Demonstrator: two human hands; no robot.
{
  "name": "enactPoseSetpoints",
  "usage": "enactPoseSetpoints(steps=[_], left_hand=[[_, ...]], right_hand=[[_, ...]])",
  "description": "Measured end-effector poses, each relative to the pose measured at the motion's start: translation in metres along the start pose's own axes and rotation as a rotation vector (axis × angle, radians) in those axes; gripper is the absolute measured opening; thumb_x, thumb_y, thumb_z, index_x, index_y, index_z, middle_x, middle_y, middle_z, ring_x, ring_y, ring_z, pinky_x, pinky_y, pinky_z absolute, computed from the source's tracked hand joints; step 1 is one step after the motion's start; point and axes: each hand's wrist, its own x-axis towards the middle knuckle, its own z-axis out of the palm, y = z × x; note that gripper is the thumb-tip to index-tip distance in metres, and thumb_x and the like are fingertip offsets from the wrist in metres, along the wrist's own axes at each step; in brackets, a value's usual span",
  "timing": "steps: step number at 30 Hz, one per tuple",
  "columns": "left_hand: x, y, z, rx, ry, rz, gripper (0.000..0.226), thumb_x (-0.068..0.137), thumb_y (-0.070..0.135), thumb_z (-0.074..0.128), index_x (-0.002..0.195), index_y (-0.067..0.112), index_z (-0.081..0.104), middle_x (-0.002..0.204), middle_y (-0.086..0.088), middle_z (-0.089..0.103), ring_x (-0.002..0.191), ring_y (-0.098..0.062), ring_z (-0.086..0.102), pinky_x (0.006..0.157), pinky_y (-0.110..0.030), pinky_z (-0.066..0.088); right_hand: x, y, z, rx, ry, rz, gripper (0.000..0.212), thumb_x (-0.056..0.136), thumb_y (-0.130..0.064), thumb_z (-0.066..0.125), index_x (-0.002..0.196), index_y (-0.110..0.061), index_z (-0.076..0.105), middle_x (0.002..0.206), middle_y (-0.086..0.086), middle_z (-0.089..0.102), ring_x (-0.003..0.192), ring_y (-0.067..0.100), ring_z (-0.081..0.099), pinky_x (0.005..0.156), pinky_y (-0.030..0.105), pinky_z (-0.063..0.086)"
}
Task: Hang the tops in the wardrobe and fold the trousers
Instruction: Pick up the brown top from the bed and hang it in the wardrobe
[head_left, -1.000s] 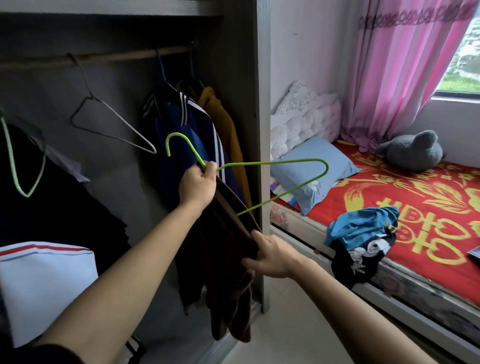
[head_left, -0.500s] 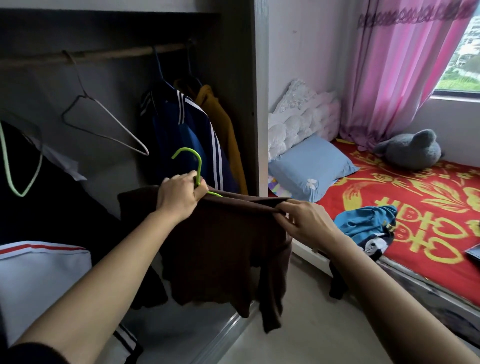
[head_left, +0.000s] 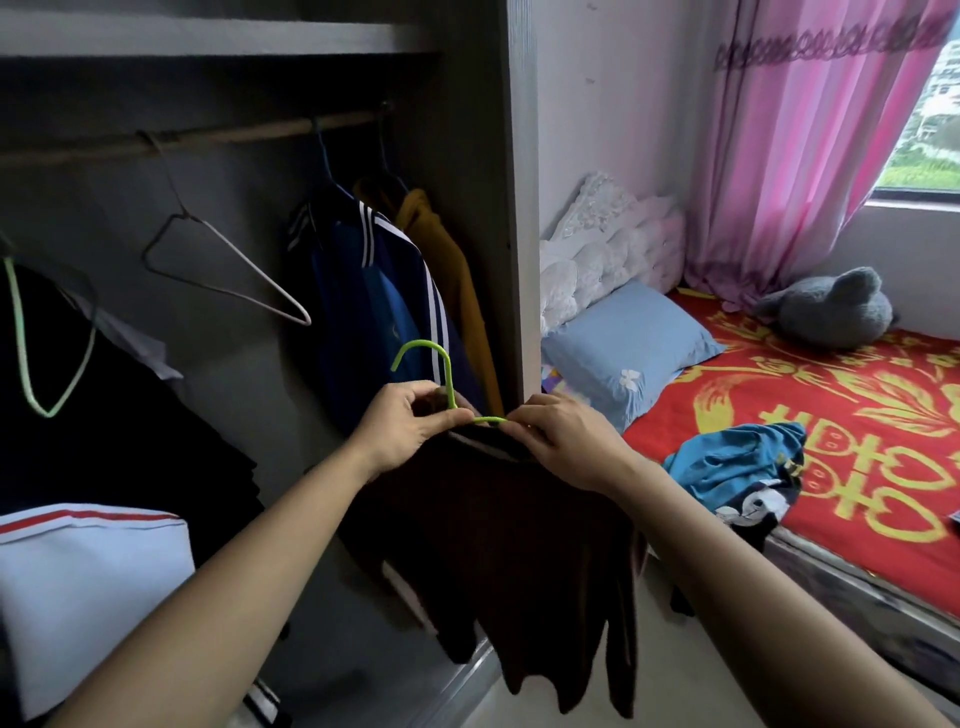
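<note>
Brown top (head_left: 519, 545), why hold it up by the open wardrobe (head_left: 519, 208)?
— Left hand (head_left: 400, 436) pinches the green hanger (head_left: 441, 374) and right hand (head_left: 566, 441) pinches its collar, likely to straighten it for hanging.

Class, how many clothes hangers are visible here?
5: green hanger, held; bare wire hanger, blue jacket's hanger and mustard top's hanger on the rail; pale green hanger far left. Others may be hidden.

My right hand (head_left: 566, 441) has come up from low on the top (head_left: 519, 545) to its collar, just right of the hanger (head_left: 439, 364) hook, close to my left hand (head_left: 400, 436). The hanger's arm, bare a second ago, now sits under the top, which hangs below it.
</note>
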Motion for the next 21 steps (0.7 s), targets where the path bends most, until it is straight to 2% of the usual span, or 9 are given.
enactPoseSetpoints(steps=[3, 6, 8, 11, 14, 16, 17, 19, 21], left_hand=[[-0.006, -0.012, -0.010, -0.276, 0.043, -0.033, 0.023, 0.078, 0.022, 0.078, 0.099, 0.013, 0.077, 0.099, -0.009, 0.075, 0.094, -0.017, 0.071, 0.085, -0.023, 0.054], [-0.006, -0.019, -0.018, -0.404, 0.225, -0.087, 0.021, 0.078, 0.032, 0.077, 0.094, 0.017, 0.078, 0.091, -0.005, 0.076, 0.084, -0.014, 0.071, 0.072, -0.021, 0.055], [-0.005, -0.023, -0.025, -0.385, 0.274, -0.100, 0.023, 0.079, 0.040, 0.075, 0.091, 0.021, 0.077, 0.084, 0.002, 0.074, 0.080, -0.011, 0.070, 0.067, -0.023, 0.055], [-0.006, -0.027, -0.025, -0.266, 0.250, -0.095, 0.025, 0.081, 0.049, 0.073, 0.089, 0.025, 0.074, 0.079, 0.007, 0.072, 0.077, -0.007, 0.068, 0.068, -0.025, 0.052], [-0.009, -0.034, -0.016, -0.002, 0.224, -0.114, 0.028, 0.083, 0.058, 0.064, 0.082, 0.030, 0.068, 0.072, 0.014, 0.067, 0.069, 0.001, 0.061, 0.067, -0.025, 0.048], [-0.011, -0.033, -0.016, 0.034, 0.228, -0.156, 0.038, 0.078, 0.069, 0.060, 0.077, 0.031, 0.063, 0.068, 0.018, 0.062, 0.064, 0.005, 0.056, 0.067, -0.025, 0.045], [-0.012, -0.032, -0.019, 0.008, 0.239, -0.162, 0.041, 0.074, 0.074, 0.061, 0.079, 0.033, 0.061, 0.073, 0.021, 0.063, 0.068, 0.007, 0.057, 0.069, -0.024, 0.045], [-0.014, -0.028, -0.029, -0.029, 0.191, -0.137, 0.048, 0.065, 0.074, 0.071, 0.098, 0.041, 0.059, 0.098, 0.020, 0.066, 0.091, 0.008, 0.060, 0.081, -0.020, 0.046], [-0.017, -0.026, -0.037, 0.033, 0.078, -0.102, 0.054, 0.067, 0.058, 0.081, 0.113, 0.041, 0.059, 0.109, 0.015, 0.068, 0.103, 0.003, 0.061, 0.089, -0.024, 0.050]], right_hand=[[-0.002, 0.008, 0.002, -0.023, 0.085, 0.022, 0.039, 0.102, -0.051, 0.038, 0.114, -0.029, 0.068, 0.098, -0.008, 0.061, 0.093, 0.013, 0.056, 0.075, 0.031, 0.049], [-0.007, 0.016, 0.002, -0.002, 0.140, 0.069, 0.036, 0.102, -0.048, 0.040, 0.117, -0.031, 0.069, 0.098, -0.005, 0.062, 0.095, 0.016, 0.058, 0.076, 0.033, 0.050], [-0.011, 0.020, 0.002, -0.037, 0.100, 0.097, 0.034, 0.103, -0.047, 0.042, 0.120, -0.033, 0.068, 0.100, -0.005, 0.062, 0.096, 0.016, 0.059, 0.074, 0.036, 0.052], [-0.016, 0.019, 0.004, -0.150, 0.078, 0.101, 0.032, 0.103, -0.043, 0.044, 0.122, -0.032, 0.068, 0.103, -0.005, 0.066, 0.097, 0.018, 0.062, 0.072, 0.038, 0.054], [-0.013, 0.009, 0.005, -0.110, 0.216, 0.048, 0.030, 0.102, -0.038, 0.049, 0.117, -0.024, 0.071, 0.104, -0.004, 0.065, 0.097, 0.019, 0.062, 0.069, 0.036, 0.052], [-0.007, 0.003, 0.003, 0.013, 0.327, 0.033, 0.031, 0.101, -0.038, 0.051, 0.115, -0.021, 0.072, 0.113, -0.002, 0.061, 0.104, 0.019, 0.060, 0.075, 0.035, 0.052], [-0.003, 0.000, 0.001, 0.067, 0.358, 0.029, 0.031, 0.101, -0.038, 0.051, 0.115, -0.020, 0.072, 0.118, -0.002, 0.058, 0.107, 0.018, 0.059, 0.079, 0.035, 0.052], [0.004, -0.006, -0.002, 0.107, 0.367, 0.024, 0.031, 0.101, -0.037, 0.050, 0.115, -0.019, 0.072, 0.125, -0.001, 0.054, 0.108, 0.017, 0.060, 0.083, 0.033, 0.052], [0.012, -0.010, -0.007, 0.088, 0.332, 0.002, 0.029, 0.102, -0.036, 0.051, 0.114, -0.019, 0.072, 0.124, -0.002, 0.054, 0.102, 0.013, 0.061, 0.081, 0.030, 0.053]])
